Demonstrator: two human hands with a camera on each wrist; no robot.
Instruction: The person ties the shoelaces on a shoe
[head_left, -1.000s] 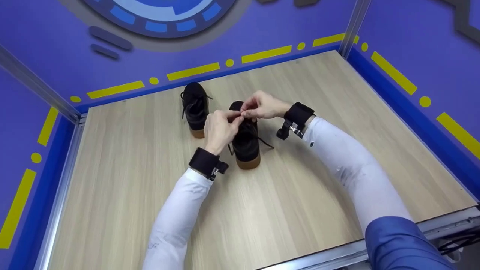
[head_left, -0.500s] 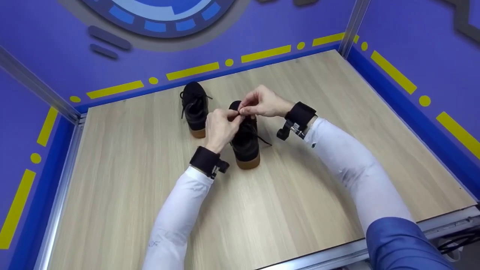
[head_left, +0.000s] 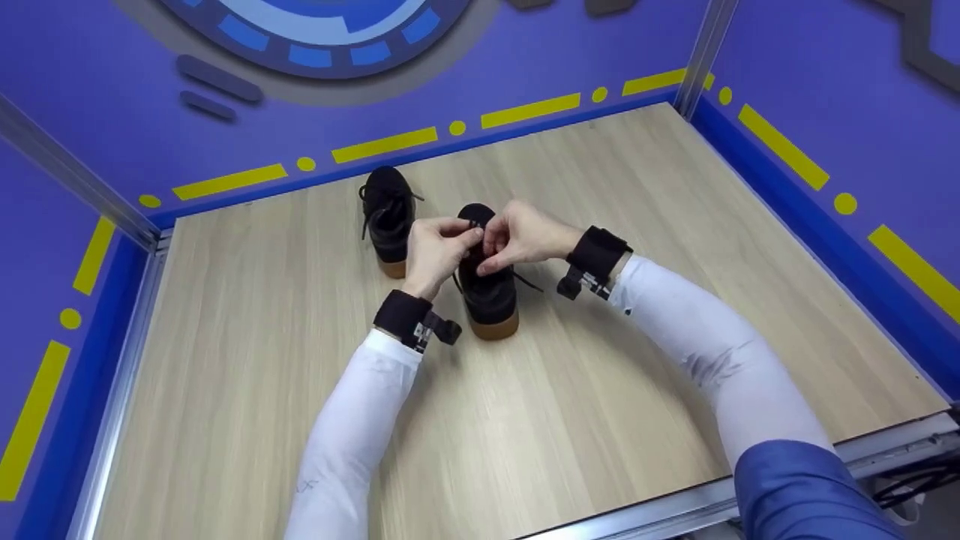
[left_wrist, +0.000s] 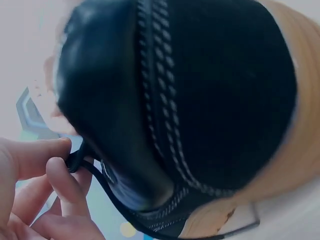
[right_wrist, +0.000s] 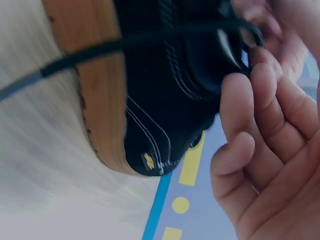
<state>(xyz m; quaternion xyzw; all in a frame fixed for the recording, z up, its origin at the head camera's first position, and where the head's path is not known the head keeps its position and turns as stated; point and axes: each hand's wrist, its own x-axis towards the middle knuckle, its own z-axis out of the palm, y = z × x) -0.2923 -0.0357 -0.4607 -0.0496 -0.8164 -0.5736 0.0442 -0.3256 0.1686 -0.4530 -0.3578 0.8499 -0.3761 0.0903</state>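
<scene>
A black shoe (head_left: pixel 489 301) with a brown sole stands on the tabletop, its toe pointing away from me. My left hand (head_left: pixel 435 251) is above its left side, with thumb and forefinger pinching a black shoelace (left_wrist: pixel 107 187); the left wrist view shows the pinch. On the right side, my right hand (head_left: pixel 529 232) hovers over the laces with fingers bent and the thumb apart from them. The right wrist view shows a lace (right_wrist: pixel 100 48) running past its fingertips. The knot area is mostly hidden by the hands.
A second black shoe (head_left: pixel 388 225), its laces loosely hanging, stands to the left and farther back. Blue-purple walls (head_left: pixel 315 120) with yellow marks border the wooden tabletop (head_left: pixel 247 337). A metal rail (head_left: pixel 645 517) runs along the front edge.
My right hand has come back and down from the point where both hands' fingertips met, and its thumb has spread from its fingers. The left hand stays nearly in place.
</scene>
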